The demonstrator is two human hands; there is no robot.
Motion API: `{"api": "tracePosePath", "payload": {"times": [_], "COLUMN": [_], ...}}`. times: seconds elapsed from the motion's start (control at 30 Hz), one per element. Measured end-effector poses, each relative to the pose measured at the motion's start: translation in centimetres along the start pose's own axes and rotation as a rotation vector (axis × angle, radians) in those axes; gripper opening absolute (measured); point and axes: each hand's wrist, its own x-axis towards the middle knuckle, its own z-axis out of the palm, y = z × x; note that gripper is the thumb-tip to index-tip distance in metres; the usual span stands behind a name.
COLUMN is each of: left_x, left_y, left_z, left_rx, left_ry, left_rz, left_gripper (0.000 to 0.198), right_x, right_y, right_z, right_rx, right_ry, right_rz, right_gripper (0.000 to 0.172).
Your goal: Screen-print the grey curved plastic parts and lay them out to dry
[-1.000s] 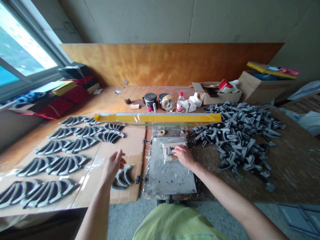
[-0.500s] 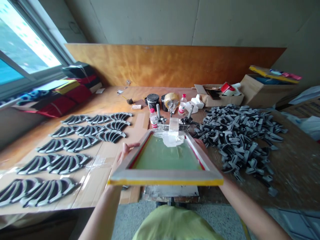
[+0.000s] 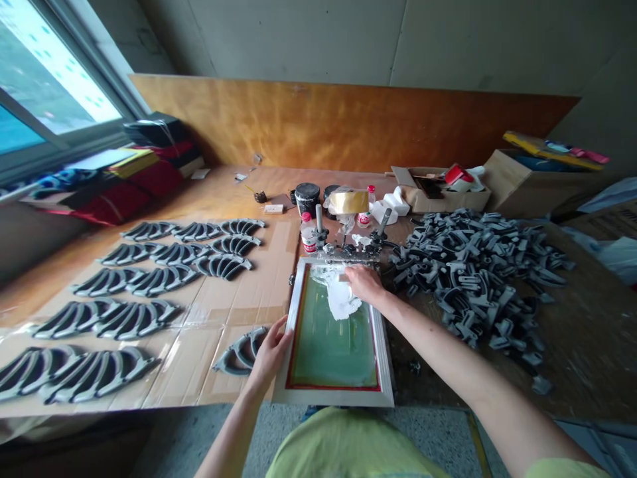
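Note:
A screen-printing frame [image 3: 383, 345] with green mesh lies flat on the bench in front of me, hinged at its far end to clamps [image 3: 348, 251]. My left hand [image 3: 271, 350] holds the frame's left rail near the front corner, fingers curled over it. My right hand [image 3: 365, 284] rests on the mesh at the far end, fingers closed on a tool among white ink [image 3: 343, 302]; I cannot make the tool out. Two grey curved plastic parts [image 3: 239, 350] lie just left of the frame.
Rows of grey curved parts [image 3: 129, 285] lie on cardboard at the left. A big heap of grey parts [image 3: 478, 272] fills the right. Ink tins [image 3: 307, 197], a tape roll [image 3: 348, 200], a bottle [image 3: 308, 240] and cardboard boxes [image 3: 448, 192] stand behind.
The frame was raised on its hinge, then swung down flat. My left hand moved from the loose parts to the frame's rail; my right hand moved from the base plate onto the mesh.

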Motion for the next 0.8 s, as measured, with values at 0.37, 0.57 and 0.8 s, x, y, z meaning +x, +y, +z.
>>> {"api": "tracePosePath", "payload": {"times": [0.37,0.57,0.8], "left_x": [-0.2,-0.6,-1.5], "left_y": [-0.3,0.4,2.4], "left_z": [0.2,0.1,0.2], "left_rx": [-0.023,0.033,0.031], "left_ry": [0.024,0.052,0.053], "left_rz": [0.006,0.010,-0.035], "left_gripper": [0.074,0.071,0.069], "right_x": [-5.4,-5.5,-5.2], "right_y": [1.8,0.1,0.9], "right_z": [-0.2,2.7,1.7], "right_rx": [0.074,0.071,0.173], "right_ry": [-0.032,0.197,0.201], "right_rz": [-0.402,-0.276,-0.268], "right_gripper": [0.019,0.027,0.040]}}
